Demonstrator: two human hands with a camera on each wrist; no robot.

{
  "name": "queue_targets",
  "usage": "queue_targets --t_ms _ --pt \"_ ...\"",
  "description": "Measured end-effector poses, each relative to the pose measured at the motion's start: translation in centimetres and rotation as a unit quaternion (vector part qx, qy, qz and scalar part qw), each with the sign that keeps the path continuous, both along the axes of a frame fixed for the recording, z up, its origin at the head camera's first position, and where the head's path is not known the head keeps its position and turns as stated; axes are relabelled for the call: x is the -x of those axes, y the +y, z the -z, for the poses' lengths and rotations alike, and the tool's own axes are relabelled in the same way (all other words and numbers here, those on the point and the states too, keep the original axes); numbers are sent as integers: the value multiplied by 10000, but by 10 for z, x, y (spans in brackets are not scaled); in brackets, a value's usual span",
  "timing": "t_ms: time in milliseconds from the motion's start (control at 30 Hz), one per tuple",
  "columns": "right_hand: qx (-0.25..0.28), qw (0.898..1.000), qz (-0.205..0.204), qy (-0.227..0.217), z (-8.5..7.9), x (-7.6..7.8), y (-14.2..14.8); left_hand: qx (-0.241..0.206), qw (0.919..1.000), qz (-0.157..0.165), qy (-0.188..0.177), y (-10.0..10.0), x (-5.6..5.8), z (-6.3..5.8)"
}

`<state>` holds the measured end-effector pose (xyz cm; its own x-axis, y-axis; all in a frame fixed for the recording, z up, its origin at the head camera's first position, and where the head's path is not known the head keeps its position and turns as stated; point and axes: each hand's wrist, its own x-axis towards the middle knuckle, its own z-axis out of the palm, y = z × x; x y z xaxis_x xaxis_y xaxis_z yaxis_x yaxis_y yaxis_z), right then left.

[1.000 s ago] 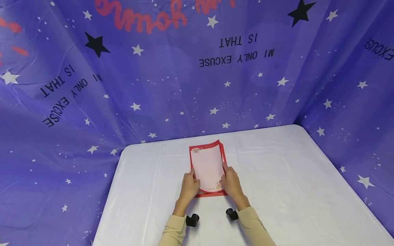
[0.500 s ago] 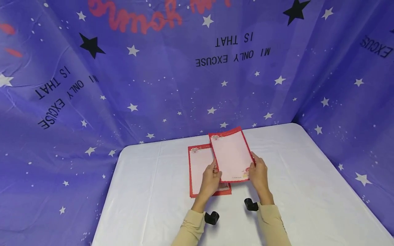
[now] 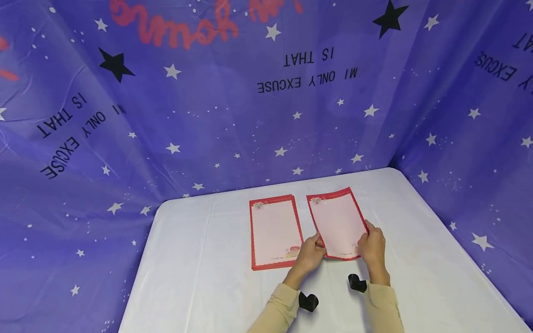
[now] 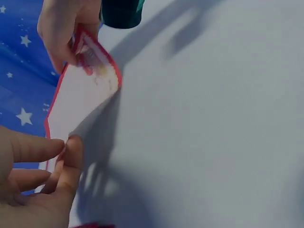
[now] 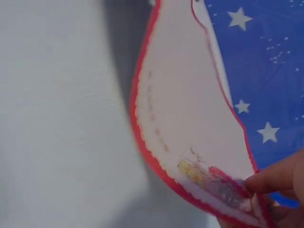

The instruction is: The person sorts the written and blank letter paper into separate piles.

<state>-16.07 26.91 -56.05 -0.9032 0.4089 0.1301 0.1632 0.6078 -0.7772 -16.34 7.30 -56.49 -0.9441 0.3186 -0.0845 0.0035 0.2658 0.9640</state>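
Note:
A pink sheet of letter paper with a red border [image 3: 338, 222] is held between both hands, just right of the table's middle. My left hand [image 3: 310, 254] pinches its left edge near the bottom corner; in the left wrist view the thumb and fingers of that hand [image 4: 42, 175] grip the edge. On the other side my right hand [image 3: 373, 247] pinches the lower right edge. The sheet bows between the hands, as the right wrist view of the paper [image 5: 190, 95] shows. Left of it, a stack of matching red-bordered sheets [image 3: 275, 231] lies flat on the table.
A white cloth covers the table [image 3: 208, 286]. Behind and at both sides hangs a purple-blue curtain [image 3: 233, 120] with stars and lettering. Each wrist carries a black camera mount [image 3: 308, 302].
Both hands have lifted the top sheet off the stack and carried it to the right, then lowered it toward the table. The stack beneath is now fully uncovered.

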Motion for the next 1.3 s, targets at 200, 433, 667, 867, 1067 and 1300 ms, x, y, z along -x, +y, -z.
queue_targets --t_ms 200,433,667,867,1067,1300 --pt "-141 9985 122 -517 7 -3 1 -71 9990 5 -439 -10 1 3" --pt "-304 9958 77 -864 7 0 -4 195 9994 39 -295 -18 3 -1" --pt "-690 9926 115 -989 3 4 -8 862 9956 303 -200 -28 8 -9" --pt "-312 9970 430 -563 -10 12 -17 1684 9853 284 24 -44 16 -29" --pt "177 9997 -124 68 -38 33 -34 2103 9763 -235 455 -75 38 -45" --pt "234 9884 -1497 -63 -56 61 -67 2296 9632 -1326 447 -124 56 -53"
